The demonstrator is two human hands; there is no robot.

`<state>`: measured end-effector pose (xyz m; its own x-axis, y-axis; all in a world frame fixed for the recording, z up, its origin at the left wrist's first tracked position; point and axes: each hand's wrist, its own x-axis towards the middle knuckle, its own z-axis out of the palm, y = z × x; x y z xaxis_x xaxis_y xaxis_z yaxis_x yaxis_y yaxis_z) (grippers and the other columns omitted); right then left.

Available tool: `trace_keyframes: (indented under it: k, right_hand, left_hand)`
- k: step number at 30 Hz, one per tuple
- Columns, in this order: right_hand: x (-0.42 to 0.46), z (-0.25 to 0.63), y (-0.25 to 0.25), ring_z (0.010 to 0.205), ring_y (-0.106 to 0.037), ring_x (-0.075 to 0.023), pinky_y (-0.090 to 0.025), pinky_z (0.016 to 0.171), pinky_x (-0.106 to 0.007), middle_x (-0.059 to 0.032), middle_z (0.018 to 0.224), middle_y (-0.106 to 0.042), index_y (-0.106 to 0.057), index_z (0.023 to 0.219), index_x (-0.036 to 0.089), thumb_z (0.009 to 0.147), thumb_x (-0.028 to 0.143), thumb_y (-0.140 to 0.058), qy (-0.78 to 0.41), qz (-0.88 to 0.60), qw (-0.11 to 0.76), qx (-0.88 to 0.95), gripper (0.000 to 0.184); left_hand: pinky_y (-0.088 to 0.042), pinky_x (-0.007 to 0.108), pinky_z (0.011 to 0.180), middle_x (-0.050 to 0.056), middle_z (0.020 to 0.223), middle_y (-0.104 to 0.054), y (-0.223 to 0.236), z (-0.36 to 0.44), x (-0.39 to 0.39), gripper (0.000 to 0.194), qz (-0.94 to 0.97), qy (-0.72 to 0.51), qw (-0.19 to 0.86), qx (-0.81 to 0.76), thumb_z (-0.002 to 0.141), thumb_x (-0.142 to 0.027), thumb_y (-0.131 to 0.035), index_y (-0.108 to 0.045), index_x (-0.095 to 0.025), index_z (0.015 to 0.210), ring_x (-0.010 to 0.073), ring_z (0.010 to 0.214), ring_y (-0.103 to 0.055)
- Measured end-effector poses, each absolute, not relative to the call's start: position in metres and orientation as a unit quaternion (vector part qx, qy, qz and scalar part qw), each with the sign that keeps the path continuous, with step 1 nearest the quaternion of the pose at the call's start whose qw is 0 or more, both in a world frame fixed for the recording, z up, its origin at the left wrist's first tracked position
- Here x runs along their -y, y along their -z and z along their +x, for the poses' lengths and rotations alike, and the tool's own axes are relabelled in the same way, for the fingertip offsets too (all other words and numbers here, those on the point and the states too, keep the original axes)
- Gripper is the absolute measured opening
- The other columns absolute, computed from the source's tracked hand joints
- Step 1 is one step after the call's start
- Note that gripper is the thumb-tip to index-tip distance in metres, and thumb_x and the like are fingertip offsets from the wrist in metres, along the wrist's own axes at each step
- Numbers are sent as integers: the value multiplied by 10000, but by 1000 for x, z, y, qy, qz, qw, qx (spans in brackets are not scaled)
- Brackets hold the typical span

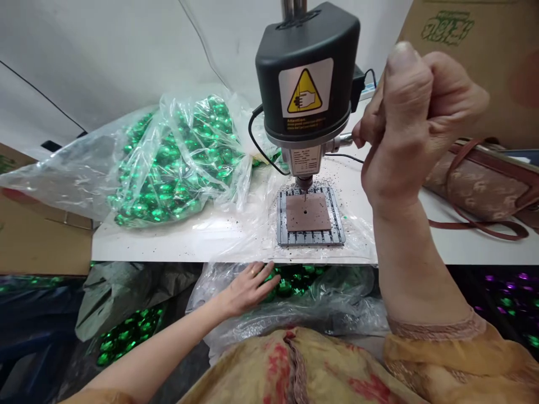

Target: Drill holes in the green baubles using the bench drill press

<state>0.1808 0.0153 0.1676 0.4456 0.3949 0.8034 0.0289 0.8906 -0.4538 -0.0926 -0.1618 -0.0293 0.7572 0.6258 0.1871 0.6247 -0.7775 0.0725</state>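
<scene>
My right hand (415,118) is closed around the feed lever (345,138) of a small black bench drill press (307,67); most of the lever is hidden by the fingers. Under the drill bit (305,196), a flat brown board (309,221) with a dark hole lies on the slotted metal base (337,238). My left hand (248,286) is open, fingers a little spread, at the edge of an open clear plastic bag (337,308) below the table edge. Shiny green faceted beads (297,283) lie in that bag beside the fingertips.
On the white table (168,244), a clear bag of green beads (177,163) stands left of the drill press. Dark shavings surround the base. To the right are a brown handbag (484,179) with a strap and a cardboard box (484,67). Another box (42,230) stands left.
</scene>
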Motion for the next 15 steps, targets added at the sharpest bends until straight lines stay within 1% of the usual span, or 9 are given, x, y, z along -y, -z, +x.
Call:
trace_keyframes:
  k: [2, 4, 5, 7, 9, 10, 12, 14, 15]
  right_hand:
    - [-16, 180, -168, 420, -311, -97, -219, 499, -301, 61, 464, -312, -312, 577, 249, 930, 249, -571, -113, -188, 832, 509, 438]
    - [-15, 180, -169, 424, -320, -81, -221, 505, -287, 64, 463, -316, -328, 571, 235, 921, 227, -570, -124, -180, 834, 506, 425]
    - [-15, 180, -169, 426, -326, -76, -224, 508, -282, 63, 465, -320, -335, 572, 230, 918, 223, -569, -130, -178, 835, 504, 418]
    - [-14, 181, -168, 430, -342, -70, -229, 510, -278, 61, 470, -334, -347, 574, 221, 912, 216, -572, -138, -179, 833, 505, 406]
    - [-13, 182, -168, 427, -338, -63, -224, 506, -278, 63, 466, -332, -346, 575, 217, 911, 214, -578, -139, -181, 834, 502, 409]
    - [-13, 182, -167, 425, -334, -58, -221, 500, -277, 65, 464, -327, -343, 573, 216, 913, 212, -578, -139, -181, 833, 504, 413]
    - [-12, 182, -167, 417, -318, -47, -213, 482, -274, 70, 456, -320, -334, 565, 212, 914, 205, -582, -136, -176, 834, 504, 429]
    - [-11, 181, -166, 411, -309, -34, -214, 466, -264, 76, 448, -327, -336, 555, 205, 913, 188, -580, -133, -173, 836, 503, 433]
    - [-11, 181, -166, 413, -313, -28, -221, 464, -256, 78, 449, -336, -343, 553, 199, 912, 182, -578, -135, -177, 835, 503, 430]
  left_hand:
    - [-525, 443, 987, 187, 1422, -580, 39, -107, 177, 449, 939, -30, -14, -342, 947, -171, -544, -517, -209, 1393, 293, 1190, -622]
    - [-515, 441, 1014, 188, 1460, -553, 47, -115, 185, 509, 927, 44, 4, -374, 953, -178, -532, -467, -203, 1457, 303, 1246, -608]
    - [-520, 438, 1004, 186, 1448, -564, 50, -117, 186, 520, 912, 80, 16, -401, 955, -183, -530, -458, -196, 1470, 306, 1241, -617]
    - [-549, 417, 939, 175, 1378, -620, 53, -116, 185, 505, 876, 132, 46, -461, 966, -199, -519, -470, -185, 1468, 302, 1171, -664]
    - [-567, 391, 864, 167, 1352, -640, 50, -111, 181, 490, 846, 154, 69, -505, 976, -215, -509, -483, -190, 1464, 291, 1098, -699]
    - [-566, 390, 860, 169, 1371, -630, 45, -107, 179, 493, 840, 160, 74, -513, 972, -212, -510, -486, -192, 1464, 292, 1102, -698]
    - [-556, 398, 890, 176, 1361, -635, 24, -98, 173, 466, 850, 172, 93, -489, 949, -188, -524, -541, -174, 1414, 305, 1146, -679]
    - [-552, 366, 877, 147, 1199, -713, -9, -87, 161, 353, 871, 173, 165, -429, 933, -176, -531, -647, -163, 1266, 284, 1087, -698]
    - [-552, 327, 836, 106, 1074, -746, -27, -82, 151, 282, 877, 158, 227, -392, 939, -185, -525, -688, -178, 1168, 248, 994, -718]
